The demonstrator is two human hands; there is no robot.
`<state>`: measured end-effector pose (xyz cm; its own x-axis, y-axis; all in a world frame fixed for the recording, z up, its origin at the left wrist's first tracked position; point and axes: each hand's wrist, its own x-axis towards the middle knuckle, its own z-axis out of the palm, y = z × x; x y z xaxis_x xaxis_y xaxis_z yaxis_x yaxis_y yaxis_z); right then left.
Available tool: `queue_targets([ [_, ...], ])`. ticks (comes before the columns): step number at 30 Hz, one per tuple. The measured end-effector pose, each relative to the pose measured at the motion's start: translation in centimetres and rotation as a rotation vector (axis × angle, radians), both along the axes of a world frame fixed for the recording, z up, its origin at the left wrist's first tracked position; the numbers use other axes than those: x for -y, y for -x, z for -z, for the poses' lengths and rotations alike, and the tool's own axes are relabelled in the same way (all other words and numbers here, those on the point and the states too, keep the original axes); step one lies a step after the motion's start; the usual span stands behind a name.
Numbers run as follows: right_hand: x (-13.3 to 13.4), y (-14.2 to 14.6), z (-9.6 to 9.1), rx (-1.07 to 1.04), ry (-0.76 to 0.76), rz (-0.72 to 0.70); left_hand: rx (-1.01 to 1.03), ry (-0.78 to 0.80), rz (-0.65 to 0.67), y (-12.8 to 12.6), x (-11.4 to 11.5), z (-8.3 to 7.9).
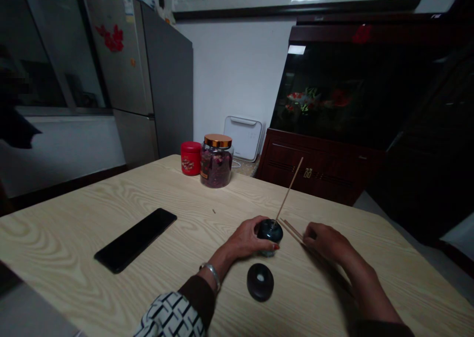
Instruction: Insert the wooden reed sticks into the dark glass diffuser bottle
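My left hand [249,238] is wrapped round a small dark glass bottle [269,231] standing on the table [177,277]. One thin wooden stick [291,188] leans up and to the right out of the bottle's mouth. Just right of the bottle, my right hand [329,240] is closed on a few thin wooden sticks [292,228]; their far ends point toward the bottle and lie close beside it. How many sticks are in that hand I cannot tell. In front of the bottle lies a dark round piece [259,282] with a pale spot in its middle.
A black phone [136,240] lies on the left of the table. At the far edge stand a red canister [190,158] and a glass jar [216,164] with a copper-coloured lid. A tiny dark scrap [214,211] lies mid-table. Behind are a fridge [163,80] and a fish tank [333,95].
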<state>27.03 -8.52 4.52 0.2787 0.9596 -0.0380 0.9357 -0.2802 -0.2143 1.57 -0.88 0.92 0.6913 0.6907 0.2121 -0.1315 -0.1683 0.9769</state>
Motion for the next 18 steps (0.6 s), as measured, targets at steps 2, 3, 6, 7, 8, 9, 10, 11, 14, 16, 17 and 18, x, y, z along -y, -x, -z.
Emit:
queue_targets([
  [2,0.0,0.2,0.7,0.023,0.041,0.017,-0.004,0.004,-0.005,0.0,0.0,-0.1],
  [3,0.0,0.2,0.9,0.024,0.043,0.017,-0.001,0.008,-0.003,0.0,0.0,0.0],
  [6,-0.2,0.1,1.5,0.023,0.053,0.021,0.025,0.014,0.008,0.0,0.0,0.0],
  [7,-0.2,0.0,1.6,0.017,0.055,0.021,0.033,0.015,0.012,0.0,0.0,0.1],
  [8,-0.3,-0.1,1.7,0.007,0.056,0.017,0.039,0.017,0.014,0.0,0.1,0.1],
  [9,-0.3,-0.2,1.8,-0.006,0.057,0.011,0.043,0.021,0.013,0.0,0.1,0.1],
  [10,-0.3,-0.3,1.9,-0.02,0.056,0.002,0.044,0.025,0.014,0.0,0.1,0.2],
  [11,-0.3,-0.3,2.0,-0.034,0.054,-0.006,0.043,0.028,0.016,0.0,0.1,0.2],
  [14,-0.1,-0.3,1.9,-0.073,0.039,-0.027,0.039,0.024,0.017,-0.1,-0.1,0.4],
  [16,0.0,-0.3,1.6,-0.092,0.024,-0.035,0.033,0.015,0.016,-0.1,-0.2,0.6],
  [17,0.1,-0.2,1.5,-0.1,0.016,-0.038,0.032,0.01,0.013,-0.1,-0.3,0.7],
  [18,0.1,-0.3,1.3,-0.106,0.008,-0.04,0.032,0.006,0.012,-0.2,-0.3,0.8],
])
